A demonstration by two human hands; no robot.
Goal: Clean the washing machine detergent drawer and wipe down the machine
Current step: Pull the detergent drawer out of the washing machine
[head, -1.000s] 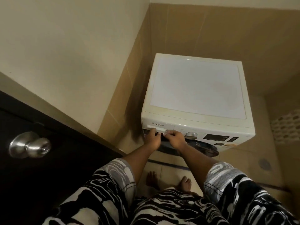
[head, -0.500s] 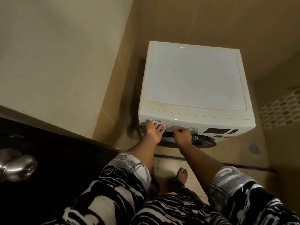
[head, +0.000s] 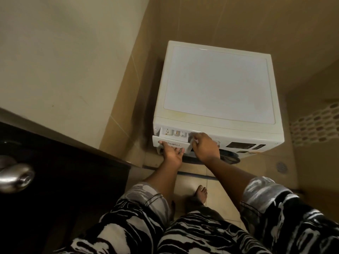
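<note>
The left edge cuts off the doorknob [head: 15, 177]. The right hand [head: 204, 148] hides the right end of the drawer [head: 170, 133]; the display [head: 240, 145] text is too small to read.

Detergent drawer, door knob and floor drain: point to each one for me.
detergent drawer [head: 174, 133], head view, on its open compartments.
door knob [head: 15, 177], head view, on the rounded metal face.
floor drain [head: 281, 167], head view, on its round cover.

Smooth, faintly glossy white plastic washing machine [head: 218, 83] and detergent drawer [head: 178, 143]; satin brushed-metal door knob [head: 15, 177] on a dark matt wooden door [head: 64, 171]; smooth beige wall tiles [head: 238, 24]; patterned cloth sleeves [head: 266, 191].
</note>
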